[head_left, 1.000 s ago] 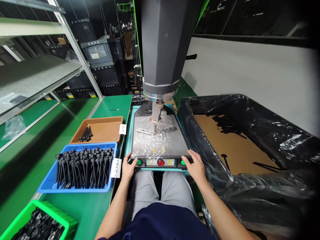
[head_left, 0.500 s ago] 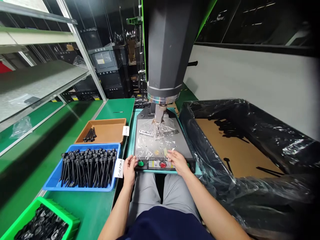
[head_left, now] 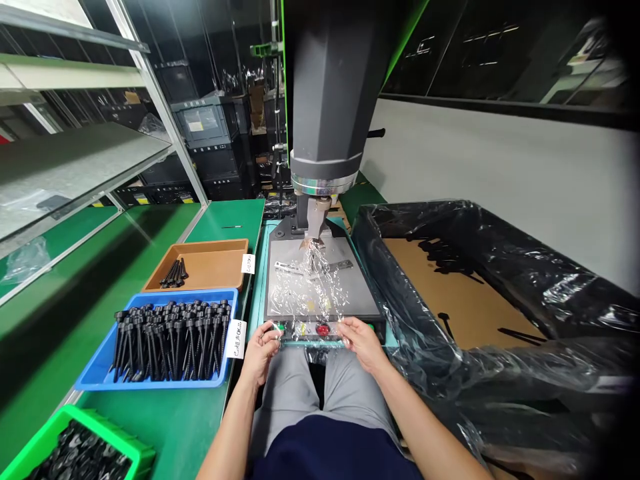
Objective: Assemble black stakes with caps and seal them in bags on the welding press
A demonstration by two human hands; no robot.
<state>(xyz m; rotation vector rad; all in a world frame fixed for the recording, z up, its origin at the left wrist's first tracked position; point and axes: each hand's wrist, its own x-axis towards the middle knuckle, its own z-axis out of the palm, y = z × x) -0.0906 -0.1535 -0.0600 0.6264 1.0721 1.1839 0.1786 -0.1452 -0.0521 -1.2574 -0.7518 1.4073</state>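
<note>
A clear plastic sheet (head_left: 293, 293) is spread over the grey metal plate (head_left: 357, 297) of a press machine. Its near edge is pinched by my left hand (head_left: 261, 350), close to the green button (head_left: 281, 328) at the left front. On the other side my right hand (head_left: 359, 339) is closed on the same edge, just right of the red button (head_left: 323, 330). Above the sheet's far part hangs the metal tool head (head_left: 315, 217). Two metal bars lie on the plate, partly under the film. Glare hides some of the sheet's outline.
To the left stand a brown tray (head_left: 215, 260) with a few black ties, a blue tray (head_left: 85, 380) packed with black ties, and a green bin (head_left: 143, 460) of black parts. A carton lined with black plastic (head_left: 415, 293) stands at right, with several black pieces inside.
The plastic sheet has been drawn toward me and its near edge now hangs over the front panel. My right hand has come down slightly; my left hand has turned inward.
</note>
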